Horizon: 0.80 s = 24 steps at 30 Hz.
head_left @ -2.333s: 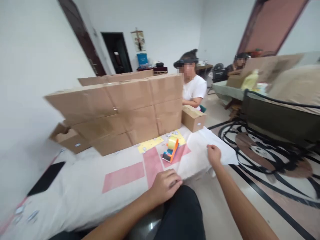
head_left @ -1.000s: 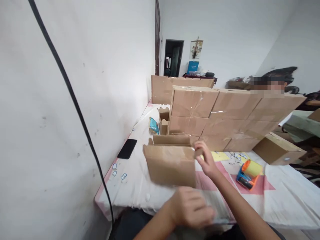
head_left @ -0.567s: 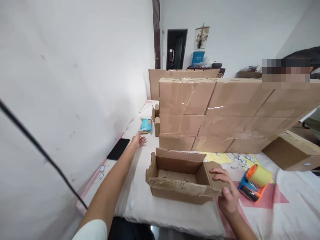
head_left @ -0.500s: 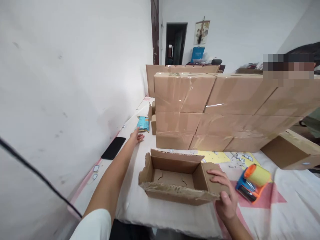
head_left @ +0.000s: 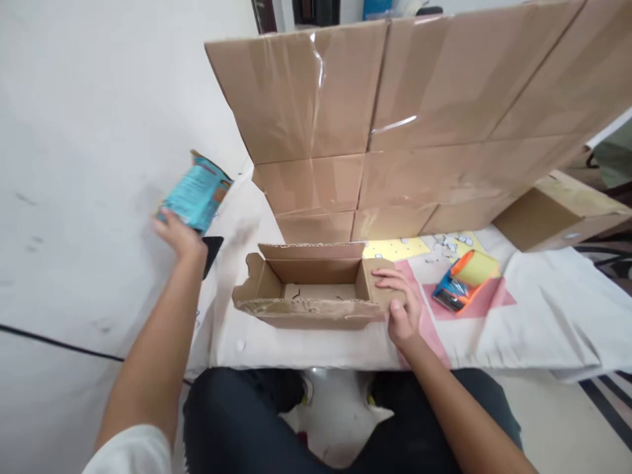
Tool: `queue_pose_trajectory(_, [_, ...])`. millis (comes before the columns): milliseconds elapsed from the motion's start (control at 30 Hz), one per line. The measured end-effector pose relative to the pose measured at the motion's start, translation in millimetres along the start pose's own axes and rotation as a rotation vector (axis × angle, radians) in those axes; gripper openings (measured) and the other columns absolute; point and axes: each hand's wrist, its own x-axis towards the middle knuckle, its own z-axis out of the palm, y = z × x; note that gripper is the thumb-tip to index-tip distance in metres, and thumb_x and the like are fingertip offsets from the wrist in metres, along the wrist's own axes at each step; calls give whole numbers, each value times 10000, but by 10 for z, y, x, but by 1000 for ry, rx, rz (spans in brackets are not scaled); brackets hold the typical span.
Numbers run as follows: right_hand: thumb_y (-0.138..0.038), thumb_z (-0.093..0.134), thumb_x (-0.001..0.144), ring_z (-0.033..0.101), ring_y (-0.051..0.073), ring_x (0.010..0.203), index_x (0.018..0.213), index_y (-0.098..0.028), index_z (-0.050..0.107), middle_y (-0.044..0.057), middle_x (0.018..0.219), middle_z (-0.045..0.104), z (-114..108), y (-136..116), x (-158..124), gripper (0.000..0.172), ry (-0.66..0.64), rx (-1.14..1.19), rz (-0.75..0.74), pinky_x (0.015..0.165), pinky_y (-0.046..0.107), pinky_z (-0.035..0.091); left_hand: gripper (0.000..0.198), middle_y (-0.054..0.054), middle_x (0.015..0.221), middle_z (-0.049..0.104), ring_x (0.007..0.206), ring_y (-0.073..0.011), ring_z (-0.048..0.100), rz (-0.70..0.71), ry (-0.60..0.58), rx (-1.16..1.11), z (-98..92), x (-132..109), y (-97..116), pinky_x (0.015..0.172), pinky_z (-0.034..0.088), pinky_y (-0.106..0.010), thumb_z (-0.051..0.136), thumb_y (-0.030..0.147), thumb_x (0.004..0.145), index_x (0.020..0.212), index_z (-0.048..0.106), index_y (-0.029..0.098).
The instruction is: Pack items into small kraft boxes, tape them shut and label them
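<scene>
My left hand (head_left: 178,236) is closed on the lower end of a light-blue plastic packet (head_left: 197,192), lifted near the wall on the left. An open cardboard box (head_left: 311,315) stands at the table's front edge, its flaps up and its bottom bare. My right hand (head_left: 401,303) grips the flap at the box's right end, fingers over the top and thumb at the near side. Partly hidden behind my left wrist lies a black phone (head_left: 212,253). To the right of the box is a blue and orange tape dispenser (head_left: 464,282) with a yellowish roll.
A high wall of taped cardboard boxes (head_left: 316,184) rises behind the open box. Another open carton (head_left: 557,214) lies at the right. A black cable (head_left: 59,343) runs along the white wall (head_left: 99,99). A patterned white cloth (head_left: 538,329) covers the table.
My left hand has picked up the blue packet from the table and raised it leftward toward me. My right hand stays on the box flap. The view has tilted down.
</scene>
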Motion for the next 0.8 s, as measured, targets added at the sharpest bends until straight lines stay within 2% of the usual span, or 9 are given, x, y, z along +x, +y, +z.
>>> queue_pose_trajectory(67, [-488, 439, 951, 622, 319, 1136, 1006, -223, 634, 134, 1173, 657, 12, -24, -20, 334, -21, 14, -1, 975, 553, 480, 286, 43, 1243, 636, 1213, -77, 604, 95, 38, -112, -406, 81, 272, 1008, 487, -253, 253, 212, 1041, 1229, 469, 205])
queue_pose_trajectory(167, [-460, 451, 957, 625, 304, 1116, 1015, -219, 624, 127, 1163, 654, 23, -55, -41, 301, -35, 72, -57, 976, 539, 478, 242, 80, 1123, 674, 1204, -129, 620, 321, -82, -423, -851, -65, 746, 994, 521, -282, 498, 418, 968, 1139, 517, 248])
queue_pose_trajectory(233, [-441, 455, 963, 618, 296, 1116, 1021, -218, 619, 124, 1159, 649, 33, -76, -48, 282, -25, 119, -85, 977, 525, 474, 352, 57, 1019, 674, 1085, -147, 658, 431, -280, -558, -990, -356, 1008, 927, 548, -293, 644, 522, 855, 1016, 542, 227])
queue_pose_trajectory(333, [-412, 468, 966, 609, 288, 1111, 1016, -213, 618, 128, 1151, 638, 42, -119, -62, 254, -23, 169, -106, 973, 502, 470, 321, 36, 817, 583, 773, -87, 588, 442, -523, -525, -1016, -920, 1224, 727, 502, -221, 629, 489, 876, 909, 535, 183])
queue_pose_trajectory(467, [-369, 475, 972, 604, 275, 1087, 1010, -202, 616, 129, 1127, 626, 27, -162, -86, 222, -42, 216, -154, 952, 472, 470, 354, 39, 685, 502, 640, -110, 479, 519, -841, -228, -990, -1469, 1276, 596, 403, -229, 589, 519, 897, 807, 550, 179])
queue_pose_trajectory(600, [-325, 484, 974, 597, 257, 1081, 1004, -199, 616, 121, 1110, 619, -24, -164, -108, 185, -10, 207, -149, 952, 453, 468, 373, 9, 693, 600, 669, -157, 545, 633, -1534, 386, -1045, -1619, 1260, 607, 422, -249, 557, 543, 855, 771, 619, 185])
queue_pose_trajectory(667, [-304, 483, 974, 596, 247, 1085, 1005, -201, 614, 116, 1113, 618, -60, -177, -133, 169, -7, 191, -139, 963, 444, 465, 364, -18, 762, 688, 711, -185, 608, 666, -1762, 635, -1065, -1621, 1214, 646, 454, -263, 548, 530, 843, 778, 676, 195])
queue_pose_trajectory(733, [-283, 470, 976, 592, 240, 1097, 1015, -203, 605, 114, 1127, 615, -102, -207, -172, 162, -36, 171, -148, 973, 434, 462, 373, -50, 933, 759, 838, -226, 679, 650, -1799, 741, -1067, -1628, 1141, 740, 500, -283, 542, 528, 840, 899, 735, 215])
queue_pose_trajectory(800, [-263, 436, 982, 589, 232, 1085, 1018, -204, 587, 110, 1114, 603, -151, -244, -211, 166, -45, 140, -172, 957, 418, 467, 447, -68, 1130, 754, 1011, -263, 693, 629, -1717, 695, -1070, -1663, 1069, 869, 519, -314, 560, 557, 824, 1075, 737, 232])
